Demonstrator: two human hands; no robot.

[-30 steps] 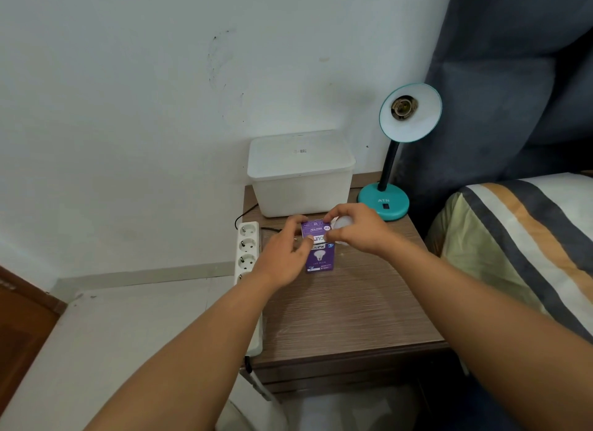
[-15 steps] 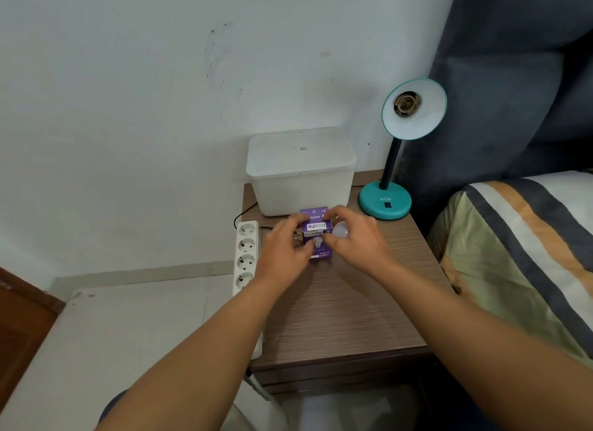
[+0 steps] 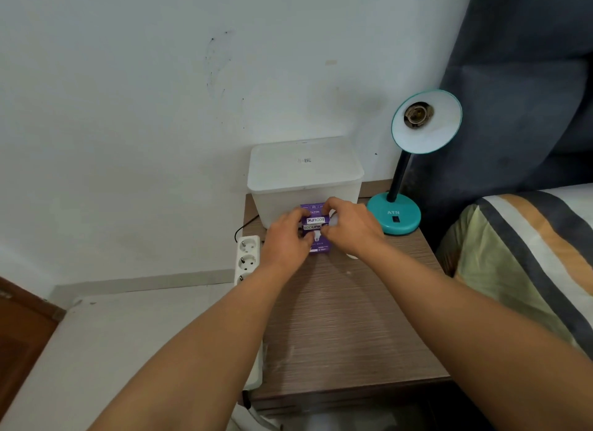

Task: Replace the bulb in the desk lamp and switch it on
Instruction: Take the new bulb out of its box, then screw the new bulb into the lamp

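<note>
purple box (image 3: 316, 227), teal lamp (image 3: 395, 217), striped bedding (image 3: 529, 254)

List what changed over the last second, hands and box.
Both hands have shifted on the purple box: the left hand now covers its left side, and the right hand has moved its fingers onto the top flap, a white bulb tucked under it. The box stayed on the table. Lamp, its socket empty, unchanged.

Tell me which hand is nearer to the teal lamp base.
Right. The right hand sits at the purple bulb box, just left of the lamp base with a small gap. The left hand is beyond the box, farther away.
</note>
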